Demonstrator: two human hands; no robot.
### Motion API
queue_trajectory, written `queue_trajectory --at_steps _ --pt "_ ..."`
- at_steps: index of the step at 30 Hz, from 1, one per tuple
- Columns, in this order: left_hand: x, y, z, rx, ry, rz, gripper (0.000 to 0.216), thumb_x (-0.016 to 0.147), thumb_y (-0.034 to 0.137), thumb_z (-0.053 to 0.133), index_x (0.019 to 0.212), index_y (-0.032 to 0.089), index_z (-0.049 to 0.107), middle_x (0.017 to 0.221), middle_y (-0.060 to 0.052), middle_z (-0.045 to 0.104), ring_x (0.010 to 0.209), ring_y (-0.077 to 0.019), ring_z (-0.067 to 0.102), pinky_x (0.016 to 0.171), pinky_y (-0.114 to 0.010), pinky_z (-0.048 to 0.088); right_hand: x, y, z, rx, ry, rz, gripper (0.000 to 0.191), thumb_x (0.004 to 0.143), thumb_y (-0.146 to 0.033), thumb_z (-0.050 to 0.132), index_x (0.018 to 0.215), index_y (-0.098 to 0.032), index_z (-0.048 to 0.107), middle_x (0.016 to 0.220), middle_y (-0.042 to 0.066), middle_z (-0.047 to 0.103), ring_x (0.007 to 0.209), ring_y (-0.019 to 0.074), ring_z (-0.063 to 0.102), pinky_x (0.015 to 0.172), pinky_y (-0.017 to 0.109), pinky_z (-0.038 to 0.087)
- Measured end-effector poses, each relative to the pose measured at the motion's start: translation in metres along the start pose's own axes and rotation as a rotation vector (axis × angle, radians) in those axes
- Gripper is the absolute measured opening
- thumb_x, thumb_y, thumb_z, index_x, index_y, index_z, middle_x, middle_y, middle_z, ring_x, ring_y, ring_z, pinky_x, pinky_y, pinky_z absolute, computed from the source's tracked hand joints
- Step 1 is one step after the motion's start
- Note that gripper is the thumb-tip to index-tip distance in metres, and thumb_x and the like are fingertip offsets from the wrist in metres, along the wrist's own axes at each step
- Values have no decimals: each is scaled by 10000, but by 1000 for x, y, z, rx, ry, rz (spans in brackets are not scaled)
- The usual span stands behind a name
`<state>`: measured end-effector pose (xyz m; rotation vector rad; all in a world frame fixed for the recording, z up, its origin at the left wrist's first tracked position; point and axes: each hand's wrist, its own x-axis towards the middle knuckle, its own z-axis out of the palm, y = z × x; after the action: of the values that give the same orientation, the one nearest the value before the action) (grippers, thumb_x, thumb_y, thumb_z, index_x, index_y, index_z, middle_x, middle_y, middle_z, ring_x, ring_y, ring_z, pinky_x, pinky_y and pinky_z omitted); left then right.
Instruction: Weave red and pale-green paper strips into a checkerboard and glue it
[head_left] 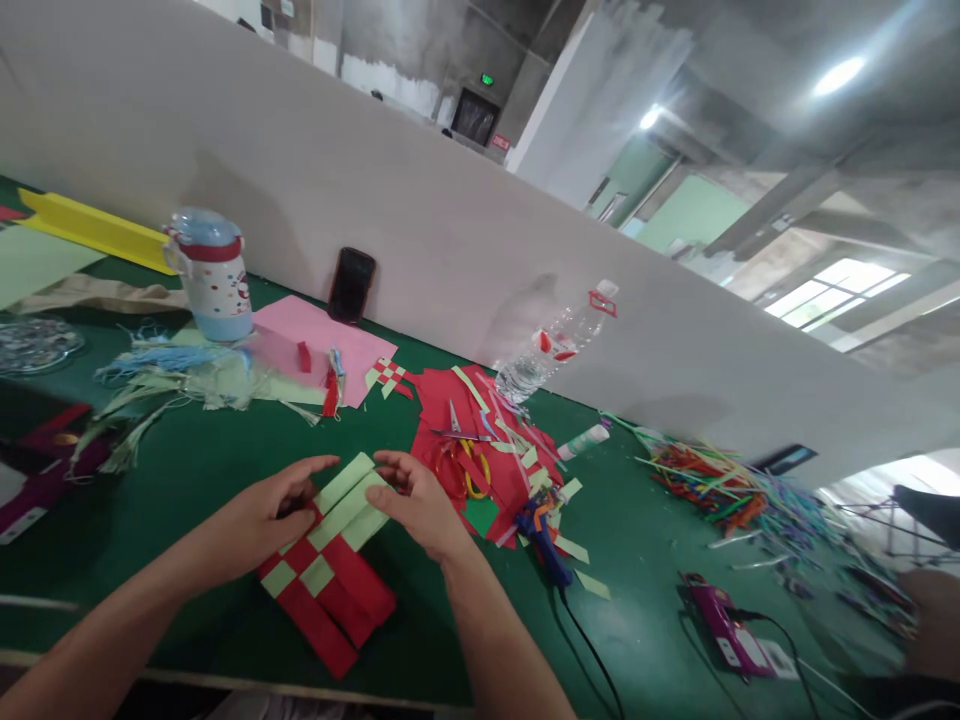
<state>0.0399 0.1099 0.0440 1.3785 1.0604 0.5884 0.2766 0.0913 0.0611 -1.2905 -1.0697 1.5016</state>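
Red and light green paper strips (pixel 317 574) are woven into a checked piece in front of me, over the green table. The green strip ends point up and right; the long red ends (pixel 358 585) hang toward the near edge. My left hand (pixel 281 512) grips the weave's left side, its thumb on the paper and its index finger stretched along the upper edge. On the other side, my right hand (pixel 417 497) pinches the light green strips (pixel 358 510) near their upper ends, thumb on top. Fingertips under the paper are hidden.
Red paper scraps (pixel 435 395), scissors (pixel 476 470) and a blue glue gun (pixel 546 540) lie to the right. Behind stand a water bottle (pixel 551 345), a phone (pixel 352 285) and a cup (pixel 216 280). Farther right are colourful strips (pixel 720 485) and a purple device (pixel 727 625).
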Motion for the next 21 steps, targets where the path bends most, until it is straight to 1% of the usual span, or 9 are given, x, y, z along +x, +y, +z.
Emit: queue_trajectory --at_steps 2,4,6,8,10,12,14,16,21 --pt "4 7 1 -22 1 -8 762 753 399 727 1468 213 537 744 49 572 670 -165 504 628 -274 415 1 5 4 75 -13 44 466 591 -408 985 924 -175 757 826 -7 742 745 142 650 720 263 505" --pt "7 12 1 -48 18 -17 756 769 442 752 1466 233 544 755 45 602 675 -163 522 623 -267 424 1 12 7 131 18 42 428 593 -430 985 824 -170 736 725 -32 714 636 109 608 648 238 487" --pt "10 17 0 -93 49 -24 756 799 531 747 1472 257 537 829 20 664 759 -183 596 678 -272 471 0 18 8 202 79 28 457 607 -479 971 845 -187 713 725 -43 716 610 103 605 605 227 482" --pt "13 21 -1 -151 73 -23 770 832 628 699 1488 272 509 986 -24 728 939 -229 674 800 -306 529 0 23 8 276 137 6 502 628 -536 946 917 -209 696 774 -43 732 617 110 622 575 223 486" --pt "17 23 0 -321 58 -50 784 842 657 689 1497 279 485 1139 -64 754 1100 -274 699 903 -355 558 1 27 8 339 182 -18 535 648 -566 926 979 -222 685 808 -37 744 618 113 633 555 222 487" --pt "21 24 2 -525 31 -98 792 832 627 731 1493 275 476 1191 -86 768 1123 -292 724 911 -381 589 2 30 8 384 213 -43 544 661 -568 919 1011 -226 681 828 -30 753 618 116 641 551 223 493" --pt "24 22 5 -649 26 -140 790 804 560 797 1467 255 493 1180 -97 785 1057 -288 759 872 -380 619 3 34 9 433 236 -65 523 669 -545 924 1004 -224 682 850 -19 764 632 128 657 568 238 516" --pt "27 19 8 -659 43 -156 793 772 482 851 1443 236 506 1185 -102 790 993 -274 781 845 -372 638 2 37 10 476 248 -81 495 672 -512 934 988 -219 690 861 -6 772 661 149 681 601 263 545" --pt "28 12 17 -683 35 -224 903 642 287 963 1419 214 509 1186 -117 800 945 -287 798 837 -406 667 0 40 12 511 232 -122 467 696 -475 933 1008 -208 713 891 19 790 741 194 723 687 315 585"
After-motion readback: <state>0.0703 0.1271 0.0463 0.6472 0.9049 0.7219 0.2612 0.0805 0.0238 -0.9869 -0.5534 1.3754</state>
